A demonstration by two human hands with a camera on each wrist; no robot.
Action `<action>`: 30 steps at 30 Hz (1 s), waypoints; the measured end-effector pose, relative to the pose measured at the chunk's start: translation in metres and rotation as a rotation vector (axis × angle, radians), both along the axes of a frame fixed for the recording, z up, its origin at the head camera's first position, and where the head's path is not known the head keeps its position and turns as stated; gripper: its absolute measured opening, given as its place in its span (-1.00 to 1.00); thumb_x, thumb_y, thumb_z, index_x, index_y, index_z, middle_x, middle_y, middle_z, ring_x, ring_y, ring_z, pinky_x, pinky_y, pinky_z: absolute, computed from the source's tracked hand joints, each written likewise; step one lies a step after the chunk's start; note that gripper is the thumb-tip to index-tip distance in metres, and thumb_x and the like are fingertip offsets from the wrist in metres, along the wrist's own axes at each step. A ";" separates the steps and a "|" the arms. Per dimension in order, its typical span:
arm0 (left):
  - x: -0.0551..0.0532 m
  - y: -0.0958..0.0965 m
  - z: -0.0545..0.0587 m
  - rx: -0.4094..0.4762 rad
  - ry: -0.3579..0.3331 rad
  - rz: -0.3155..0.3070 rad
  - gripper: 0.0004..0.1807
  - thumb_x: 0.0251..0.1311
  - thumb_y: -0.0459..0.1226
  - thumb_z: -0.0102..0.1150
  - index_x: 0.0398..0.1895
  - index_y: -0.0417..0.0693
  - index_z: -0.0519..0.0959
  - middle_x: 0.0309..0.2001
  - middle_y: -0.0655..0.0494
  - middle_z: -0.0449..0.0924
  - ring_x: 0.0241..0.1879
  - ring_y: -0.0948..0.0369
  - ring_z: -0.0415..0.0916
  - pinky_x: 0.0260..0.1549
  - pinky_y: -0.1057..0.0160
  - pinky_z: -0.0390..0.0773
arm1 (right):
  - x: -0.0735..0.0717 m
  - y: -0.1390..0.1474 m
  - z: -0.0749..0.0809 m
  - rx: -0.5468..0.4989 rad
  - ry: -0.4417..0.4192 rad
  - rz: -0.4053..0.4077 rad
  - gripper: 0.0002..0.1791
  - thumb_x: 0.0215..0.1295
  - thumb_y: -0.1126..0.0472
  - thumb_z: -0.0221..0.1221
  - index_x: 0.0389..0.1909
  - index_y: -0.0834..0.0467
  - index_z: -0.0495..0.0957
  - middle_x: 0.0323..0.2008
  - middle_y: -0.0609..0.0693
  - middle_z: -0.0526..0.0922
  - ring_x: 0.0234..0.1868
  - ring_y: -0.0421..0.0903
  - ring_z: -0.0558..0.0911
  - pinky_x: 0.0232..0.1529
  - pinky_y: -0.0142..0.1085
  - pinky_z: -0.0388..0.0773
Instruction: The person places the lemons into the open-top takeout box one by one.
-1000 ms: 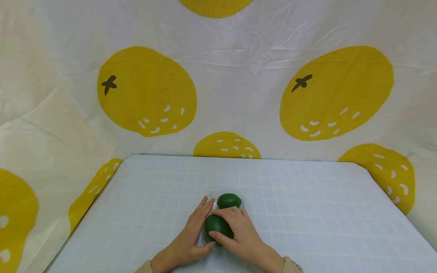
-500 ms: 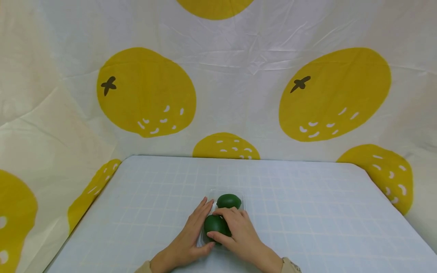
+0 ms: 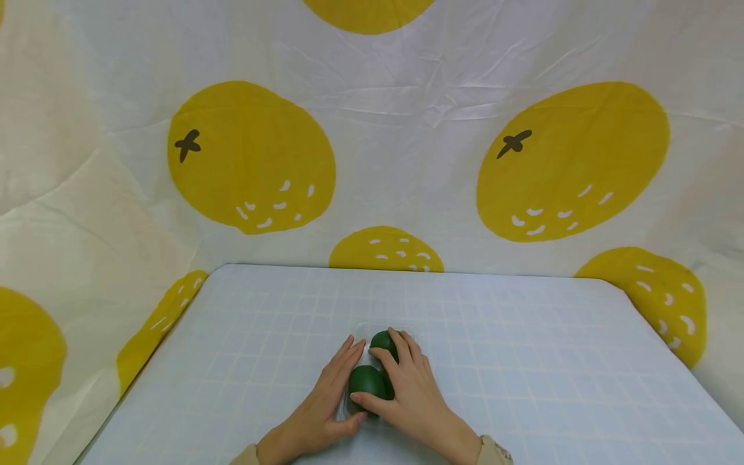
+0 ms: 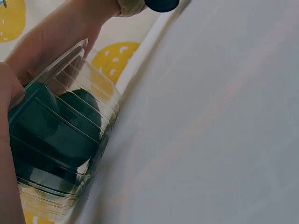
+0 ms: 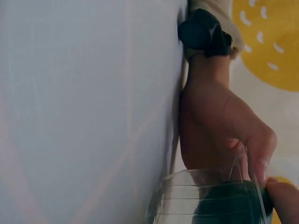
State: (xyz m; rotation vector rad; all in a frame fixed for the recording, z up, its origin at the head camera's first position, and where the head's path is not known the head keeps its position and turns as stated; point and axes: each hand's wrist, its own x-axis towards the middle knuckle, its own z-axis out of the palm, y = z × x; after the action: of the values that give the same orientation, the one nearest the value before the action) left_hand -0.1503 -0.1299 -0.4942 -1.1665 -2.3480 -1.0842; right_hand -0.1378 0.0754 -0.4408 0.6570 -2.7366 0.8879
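Smooth dark green, egg-shaped fruits sit in a clear plastic container (image 4: 108, 100) on the table. In the head view the near fruit (image 3: 365, 381) lies between the hands. A far fruit (image 3: 380, 342) is partly covered by fingers. More green shows under the right palm; whether it is a separate fruit I cannot tell. The left hand (image 3: 325, 403) rests along the container's left side with straight fingers, thumb at its near corner. The right hand (image 3: 415, 394) spreads over the fruits, its thumb touching the near one and its fingertips on the far one.
A pale blue checked cloth covers the table (image 3: 523, 349). Behind and to the left hangs a white curtain (image 3: 407, 168) printed with large yellow fruits. Dark bands (image 5: 203, 35) sit at the wrists.
The right hand's fingers have stretched forward from the near fruit onto the far fruit, while its thumb stays on the near one. The left hand and container have hardly moved.
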 end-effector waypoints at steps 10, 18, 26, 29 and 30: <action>0.000 0.001 0.002 -0.007 -0.014 0.002 -0.07 0.30 0.01 0.12 0.55 -0.26 -0.03 0.57 -0.04 -0.07 0.53 -0.16 -0.17 0.42 -0.01 -0.03 | 0.000 -0.006 0.001 0.043 0.087 0.024 -0.38 0.26 -0.40 0.09 0.06 0.00 0.53 0.01 -0.09 0.49 0.09 -0.07 0.34 -0.16 -0.06 0.37; 0.000 0.001 0.002 -0.014 -0.015 0.012 -0.06 0.28 0.01 0.13 0.55 -0.25 -0.04 0.57 -0.05 -0.08 0.53 -0.16 -0.18 0.42 -0.04 -0.03 | -0.003 -0.009 0.002 0.168 0.081 -0.020 -0.26 0.27 -0.46 -0.03 0.17 0.00 0.61 -0.12 -0.12 0.55 -0.02 -0.10 0.36 -0.21 -0.14 0.27; -0.001 0.001 -0.001 -0.015 -0.015 0.009 -0.06 0.29 0.00 0.14 0.57 -0.19 -0.07 0.58 -0.05 -0.10 0.53 -0.17 -0.22 0.40 -0.09 -0.03 | -0.004 -0.010 0.003 0.248 0.090 -0.017 -0.27 0.31 -0.42 -0.05 0.22 0.01 0.59 -0.07 -0.06 0.59 0.01 -0.03 0.36 -0.16 -0.02 0.31; -0.001 0.002 0.000 -0.009 -0.024 0.005 -0.06 0.28 -0.01 0.14 0.58 -0.15 -0.09 0.58 -0.05 -0.10 0.53 -0.17 -0.23 0.43 -0.02 -0.09 | -0.004 -0.010 0.001 0.233 0.089 0.004 -0.30 0.32 -0.39 -0.01 0.23 0.01 0.57 -0.06 -0.05 0.58 0.02 -0.02 0.37 -0.11 0.05 0.32; -0.001 0.002 0.000 -0.005 -0.030 0.003 -0.06 0.29 -0.01 0.13 0.58 -0.14 -0.09 0.58 -0.06 -0.10 0.53 -0.17 -0.24 0.43 0.02 -0.12 | -0.004 -0.010 0.001 0.220 0.088 0.014 -0.32 0.32 -0.38 0.02 0.22 0.01 0.56 -0.05 -0.05 0.58 0.02 -0.03 0.37 -0.09 0.07 0.32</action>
State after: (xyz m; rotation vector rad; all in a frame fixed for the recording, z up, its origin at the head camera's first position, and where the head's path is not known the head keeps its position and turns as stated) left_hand -0.1508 -0.1278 -0.4943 -1.1559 -2.3757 -1.1022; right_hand -0.1420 0.0657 -0.4398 0.7349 -2.7764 0.5505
